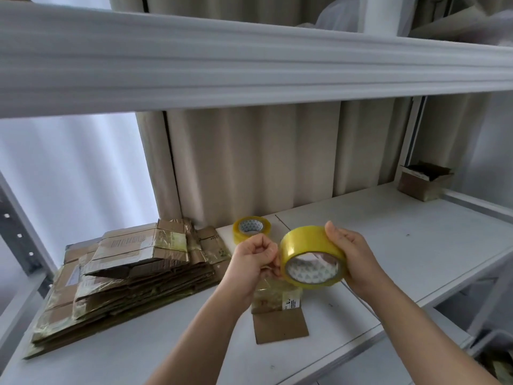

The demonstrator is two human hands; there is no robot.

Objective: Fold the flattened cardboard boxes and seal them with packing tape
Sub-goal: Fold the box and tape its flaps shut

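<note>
Glossy yellow plastic tape roll, matt brown cardboard stack, smooth white shelf.
</note>
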